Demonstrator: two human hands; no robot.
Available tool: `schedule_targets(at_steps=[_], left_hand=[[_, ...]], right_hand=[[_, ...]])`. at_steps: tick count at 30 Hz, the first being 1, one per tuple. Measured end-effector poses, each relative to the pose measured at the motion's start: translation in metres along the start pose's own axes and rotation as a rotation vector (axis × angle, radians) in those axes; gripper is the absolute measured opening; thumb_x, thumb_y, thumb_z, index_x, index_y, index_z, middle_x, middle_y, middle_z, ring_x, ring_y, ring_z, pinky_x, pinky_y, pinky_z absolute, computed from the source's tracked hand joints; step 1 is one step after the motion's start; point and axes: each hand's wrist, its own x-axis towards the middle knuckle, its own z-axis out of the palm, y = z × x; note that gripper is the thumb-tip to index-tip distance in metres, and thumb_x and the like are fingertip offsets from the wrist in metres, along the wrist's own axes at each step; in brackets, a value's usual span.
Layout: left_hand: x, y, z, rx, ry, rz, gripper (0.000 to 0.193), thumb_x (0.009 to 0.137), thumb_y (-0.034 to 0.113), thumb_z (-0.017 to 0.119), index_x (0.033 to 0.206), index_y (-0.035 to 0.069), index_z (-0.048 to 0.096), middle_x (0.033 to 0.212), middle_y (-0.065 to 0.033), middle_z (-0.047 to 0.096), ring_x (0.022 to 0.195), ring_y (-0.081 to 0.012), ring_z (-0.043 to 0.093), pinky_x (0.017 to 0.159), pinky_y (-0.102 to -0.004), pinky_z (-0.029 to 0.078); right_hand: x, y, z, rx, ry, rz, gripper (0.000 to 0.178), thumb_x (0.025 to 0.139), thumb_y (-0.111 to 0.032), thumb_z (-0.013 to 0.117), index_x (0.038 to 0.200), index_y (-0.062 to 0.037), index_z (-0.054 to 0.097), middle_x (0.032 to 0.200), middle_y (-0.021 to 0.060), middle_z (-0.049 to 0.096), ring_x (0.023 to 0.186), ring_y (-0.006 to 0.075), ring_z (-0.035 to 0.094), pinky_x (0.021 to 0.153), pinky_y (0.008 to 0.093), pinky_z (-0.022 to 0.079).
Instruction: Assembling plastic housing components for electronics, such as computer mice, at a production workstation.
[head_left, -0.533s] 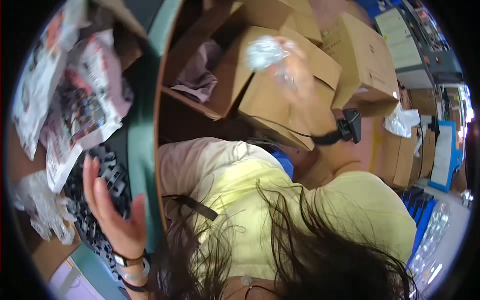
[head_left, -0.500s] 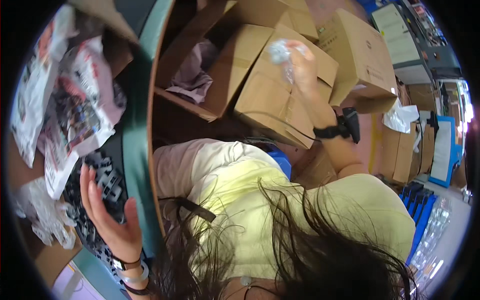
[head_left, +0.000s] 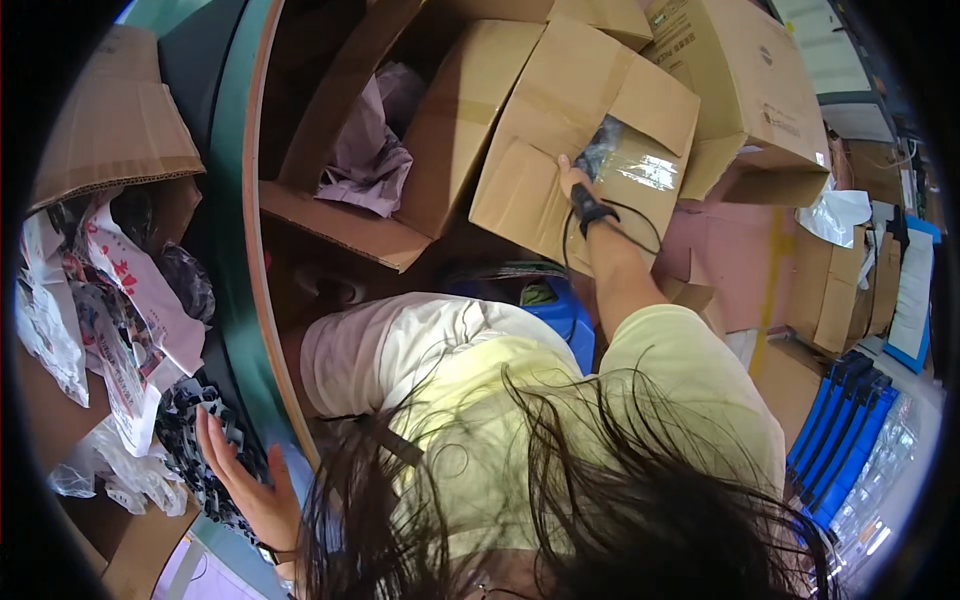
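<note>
My right hand reaches into the opening of a cardboard box. Its thumb shows at the flap edge, while the other fingers are hidden inside. Shiny clear plastic lies in the same opening, beside the hand. Whether the hand holds anything cannot be made out. On the other side, my left hand is open, fingers stretched, beside a heap of small black plastic parts on the bench. Printed white plastic bags with small parts in them lie beyond that heap.
An open carton with crumpled pinkish paper stands left of the box. Another large carton is at its right. The green bench edge runs along my left. A blue bin sits below the box.
My right hand, earlier raised above the box gripping crumpled clear plastic, has gone down into its opening. The view has shifted, and my left hand stays open by the black parts.
</note>
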Motion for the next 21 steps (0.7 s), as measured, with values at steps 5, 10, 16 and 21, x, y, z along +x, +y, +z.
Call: schedule_targets(at_steps=[5, 10, 16, 21], left_hand=[[-0.010, -0.002, -0.010, -0.010, -0.023, 0.076, 0.064, 0.077, -0.001, 0.057, 0.135, 0.005, 0.030, 0.141, -0.0174, 0.028, 0.127, -0.0374, 0.031, 0.100, -0.0430, 0.031], [-0.010, -0.001, -0.015, -0.016, -0.004, 0.087, 0.058, 0.075, -0.007, 0.056, 0.130, 0.005, 0.040, 0.138, -0.0173, 0.033, 0.125, -0.0354, 0.036, 0.101, -0.0413, 0.032], [-0.021, -0.019, -0.002, -0.147, -0.086, 0.107, 0.050, 0.076, -0.007, 0.055, 0.123, 0.007, 0.048, 0.133, -0.0178, 0.039, 0.120, -0.0353, 0.042, 0.098, -0.0409, 0.036], [-0.057, -0.027, -0.032, -0.129, -0.028, -0.039, 0.045, 0.076, -0.008, 0.054, 0.119, 0.006, 0.053, 0.129, -0.0168, 0.044, 0.118, -0.0328, 0.045, 0.097, -0.0396, 0.037]], right_hand=[[0.008, -0.016, -0.044, -0.713, -0.209, -0.470, 0.048, 0.085, -0.036, 0.045, 0.106, 0.0044, 0.059, 0.093, 0.0239, 0.063, 0.096, 0.0357, 0.058, 0.088, 0.0419, 0.042], [-0.027, -0.033, -0.057, -0.663, 0.171, -0.466, 0.028, 0.077, -0.013, 0.047, 0.093, 0.0017, 0.066, 0.086, 0.0254, 0.063, 0.088, 0.0327, 0.062, 0.077, 0.0404, 0.049], [-0.004, -0.031, -0.133, -1.005, 0.013, -0.689, 0.025, 0.074, -0.017, 0.054, 0.090, -0.0015, 0.066, 0.091, 0.0197, 0.063, 0.083, 0.0313, 0.062, 0.069, 0.0419, 0.049], [-0.112, -0.163, -0.141, -1.336, -0.223, -0.691, 0.026, 0.077, -0.022, 0.055, 0.089, -0.0016, 0.065, 0.086, 0.0192, 0.063, 0.080, 0.0305, 0.061, 0.065, 0.0391, 0.049]])
